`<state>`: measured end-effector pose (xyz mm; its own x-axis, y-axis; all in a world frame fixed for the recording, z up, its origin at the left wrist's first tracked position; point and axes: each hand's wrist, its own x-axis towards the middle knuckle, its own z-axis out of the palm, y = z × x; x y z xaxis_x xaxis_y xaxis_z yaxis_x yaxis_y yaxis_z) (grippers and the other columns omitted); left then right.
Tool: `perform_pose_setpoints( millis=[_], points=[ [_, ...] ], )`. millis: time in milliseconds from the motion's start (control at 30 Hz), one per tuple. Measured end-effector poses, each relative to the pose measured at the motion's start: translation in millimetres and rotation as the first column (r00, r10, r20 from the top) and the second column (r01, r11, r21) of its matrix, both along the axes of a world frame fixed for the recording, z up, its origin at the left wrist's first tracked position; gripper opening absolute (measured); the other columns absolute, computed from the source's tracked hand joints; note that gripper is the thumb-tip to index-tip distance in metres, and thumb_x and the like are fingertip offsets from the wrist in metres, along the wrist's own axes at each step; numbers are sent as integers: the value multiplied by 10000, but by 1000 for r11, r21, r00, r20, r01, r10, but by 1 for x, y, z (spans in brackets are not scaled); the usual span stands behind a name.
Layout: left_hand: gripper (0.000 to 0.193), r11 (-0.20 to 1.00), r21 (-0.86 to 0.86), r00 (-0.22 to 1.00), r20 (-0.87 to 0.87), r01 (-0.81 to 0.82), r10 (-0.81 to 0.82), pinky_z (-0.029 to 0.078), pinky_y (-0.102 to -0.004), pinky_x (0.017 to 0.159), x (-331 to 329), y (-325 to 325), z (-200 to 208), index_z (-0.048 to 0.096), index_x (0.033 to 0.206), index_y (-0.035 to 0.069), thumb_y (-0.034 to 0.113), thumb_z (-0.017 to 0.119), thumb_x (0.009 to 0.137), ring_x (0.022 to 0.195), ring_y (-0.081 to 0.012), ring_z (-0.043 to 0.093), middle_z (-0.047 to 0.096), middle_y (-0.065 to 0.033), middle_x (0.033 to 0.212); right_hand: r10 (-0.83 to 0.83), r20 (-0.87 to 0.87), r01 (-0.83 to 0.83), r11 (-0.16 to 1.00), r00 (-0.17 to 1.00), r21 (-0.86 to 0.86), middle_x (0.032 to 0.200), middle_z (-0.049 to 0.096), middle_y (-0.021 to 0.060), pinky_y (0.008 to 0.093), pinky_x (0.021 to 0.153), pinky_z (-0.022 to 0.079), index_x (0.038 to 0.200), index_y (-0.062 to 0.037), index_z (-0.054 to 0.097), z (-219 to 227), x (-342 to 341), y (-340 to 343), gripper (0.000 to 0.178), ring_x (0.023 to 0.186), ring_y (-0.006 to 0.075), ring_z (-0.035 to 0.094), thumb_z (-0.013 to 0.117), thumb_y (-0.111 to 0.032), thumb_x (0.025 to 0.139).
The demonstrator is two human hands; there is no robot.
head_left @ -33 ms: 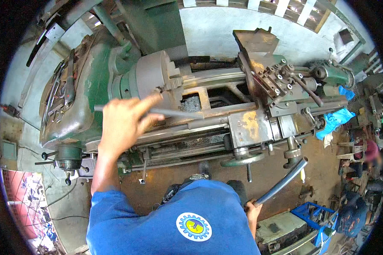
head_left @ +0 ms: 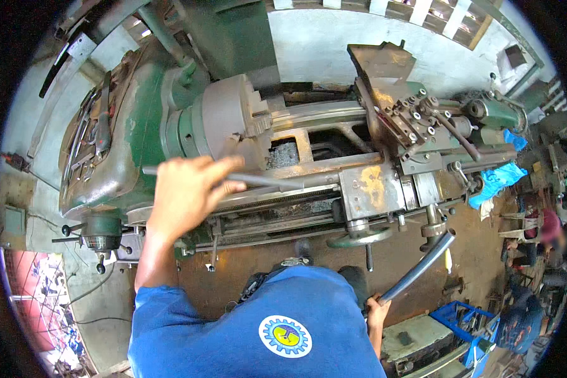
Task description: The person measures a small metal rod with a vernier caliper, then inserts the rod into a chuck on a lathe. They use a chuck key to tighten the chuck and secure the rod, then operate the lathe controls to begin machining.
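Observation:
My left hand (head_left: 186, 192) is closed round a thin grey metal rod (head_left: 261, 181), with the index finger and thumb stretched along it. The rod lies roughly level in front of the grey lathe chuck (head_left: 223, 120), its right end near the lathe bed's front rail. Whether it touches the machine I cannot tell. Low on the right, my right hand (head_left: 377, 310) grips the lower end of a dark, slightly bent tube (head_left: 422, 266), which slants up to the right and shows a hollow end. The rest of that hand is partly hidden behind my blue shirt.
The green lathe's headstock (head_left: 142, 120) carries loose hand tools (head_left: 97, 126). To the right stand the carriage (head_left: 372, 189), its handwheel (head_left: 359, 237) and the tool post (head_left: 416, 116). A blue cloth (head_left: 498, 183) hangs by the tailstock. A blue metal frame (head_left: 463, 321) stands lower right.
My left hand and the rod have dropped slightly and shifted a little to the right. The tube in my right hand stays nearly where it was.

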<state>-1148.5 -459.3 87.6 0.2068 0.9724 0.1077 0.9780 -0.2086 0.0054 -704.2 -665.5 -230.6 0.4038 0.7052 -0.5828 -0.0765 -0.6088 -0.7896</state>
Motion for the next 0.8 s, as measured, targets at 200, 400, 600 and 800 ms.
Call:
perform_pose_setpoints(
  millis=[200, 400, 600, 800],
  points=[
    [256, 989, -147, 999, 10, -32, 34, 510, -434, 603, 7, -31, -46, 687, 947, 162, 237, 784, 722, 703, -311, 666, 658, -61, 790, 334, 111, -346, 932, 936, 108, 588, 469, -21, 301, 481, 351, 635, -64, 488, 31, 17, 70, 211, 511, 107, 434, 685, -7, 684],
    [328, 962, -119, 966, 53, -247, 254, 486, -425, 713, 35, -44, -110, 676, 961, 162, 226, 829, 677, 790, -276, 673, 676, -43, 821, 677, 255, -713, 697, 690, 76, 500, 439, 17, 338, 461, 331, 568, -33, 462, 57, 22, 130, 267, 476, 117, 418, 691, -88, 692],
    [314, 924, -106, 929, -2, -368, 370, 474, -414, 718, 56, -46, -149, 658, 974, 170, 137, 783, 688, 773, -286, 656, 646, -51, 832, 760, 280, -799, 600, 587, 47, 513, 386, 68, 373, 471, 320, 598, -8, 433, 39, 49, 142, 351, 498, 132, 364, 729, -158, 713],
    [377, 954, -45, 955, -42, -295, 294, 456, -413, 745, 52, -51, -151, 637, 1007, 200, 120, 783, 669, 790, -255, 652, 613, -31, 818, 794, 352, -860, 506, 496, 70, 536, 359, 85, 382, 478, 312, 640, -1, 441, 25, 79, 156, 394, 533, 133, 329, 766, -208, 723]
  ],
)
